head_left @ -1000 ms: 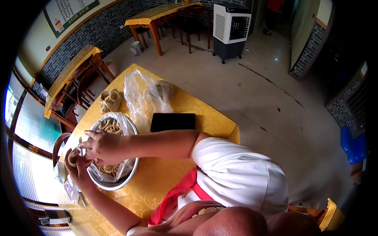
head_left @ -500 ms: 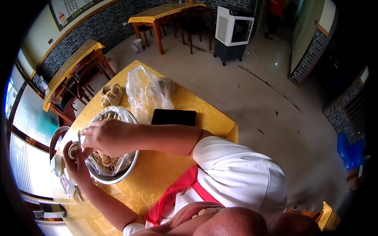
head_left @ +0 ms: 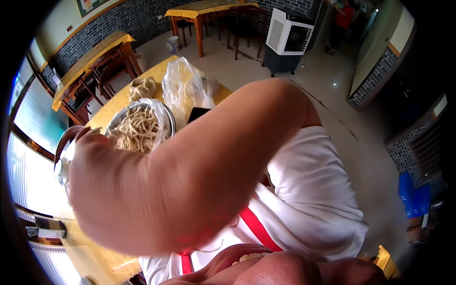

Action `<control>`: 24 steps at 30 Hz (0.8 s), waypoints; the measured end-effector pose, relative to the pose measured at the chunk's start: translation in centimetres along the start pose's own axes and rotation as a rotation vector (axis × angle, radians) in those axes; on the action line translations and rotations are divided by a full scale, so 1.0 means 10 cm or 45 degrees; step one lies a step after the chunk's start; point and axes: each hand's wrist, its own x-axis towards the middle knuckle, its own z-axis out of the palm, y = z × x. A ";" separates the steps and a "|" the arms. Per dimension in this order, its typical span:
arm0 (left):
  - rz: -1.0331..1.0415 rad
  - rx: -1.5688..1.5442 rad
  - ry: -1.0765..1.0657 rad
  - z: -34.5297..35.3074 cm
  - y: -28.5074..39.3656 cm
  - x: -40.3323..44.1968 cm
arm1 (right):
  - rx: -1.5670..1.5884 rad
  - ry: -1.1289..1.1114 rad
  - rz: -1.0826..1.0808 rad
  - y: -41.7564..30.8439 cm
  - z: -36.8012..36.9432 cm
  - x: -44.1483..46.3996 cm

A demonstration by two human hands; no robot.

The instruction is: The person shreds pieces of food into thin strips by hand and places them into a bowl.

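Note:
My right hand (head_left: pixel 114 194) is raised close to the camera, large and smeared by motion, so its fingers do not show clearly. Behind it at the left, the fingertips of my left hand (head_left: pixel 81 135) appear curled by a small pale piece; the rest of that hand is hidden. Beyond my raised forearm stands a metal bowl (head_left: pixel 172 124) lined with clear plastic. It holds a heap of long tan strips (head_left: pixel 137 128), which look like noodles or cut bean curd. The bowl's near side is covered by my arm.
On the yellow-covered table (head_left: pixel 159 71) lie a tan cloth-like bundle (head_left: pixel 142 89), a clear plastic bag (head_left: pixel 183 85) and a black flat object (head_left: pixel 198 114), partly hidden. An air cooler (head_left: pixel 287 35) stands on the floor. Someone in red (head_left: pixel 343 19) is in the far doorway.
My right hand has left the space over the bowl and come up close to the camera. The view has shifted. The pale coil in my left fingers is no longer clearly visible.

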 end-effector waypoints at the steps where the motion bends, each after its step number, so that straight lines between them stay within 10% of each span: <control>1: 0.007 -0.008 -0.008 -0.01 0.02 0.00 | -0.015 -0.052 -0.029 -0.10 -0.06 -0.04; 24: 0.060 0.087 -0.040 -0.16 0.11 -0.16 | -0.096 -0.298 -0.207 -0.80 -0.37 -0.27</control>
